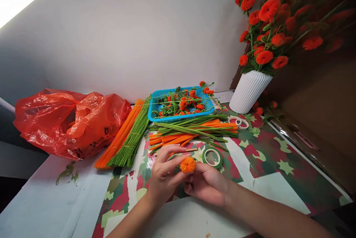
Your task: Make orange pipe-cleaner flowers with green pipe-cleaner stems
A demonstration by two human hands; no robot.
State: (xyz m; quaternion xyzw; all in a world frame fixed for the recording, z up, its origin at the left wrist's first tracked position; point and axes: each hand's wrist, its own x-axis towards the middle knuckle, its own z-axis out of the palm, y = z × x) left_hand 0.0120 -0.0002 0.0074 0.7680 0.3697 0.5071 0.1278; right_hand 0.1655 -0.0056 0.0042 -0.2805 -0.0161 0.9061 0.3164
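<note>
An orange pipe-cleaner flower head [187,165] sits between my two hands, low in the middle of the view. My left hand [167,171] pinches it from the left, thumb below it and the other fingers bent above. My right hand [207,184] is closed at its right side, the thumb near the bloom and the fingers curled under it; anything below the flower is hidden. Just behind my right hand, a roll of green tape [212,157] lies on the table. Loose orange and green stems [191,132] lie beyond my hands, with a thin wooden stick [191,150] in front.
A blue basket [151,110] holds small orange flowers and green pieces. To its left lie bundled orange and green stems [130,138] and a red plastic bag [72,123]. A white vase [249,91] of orange flowers stands back right, near white tape rings [243,124].
</note>
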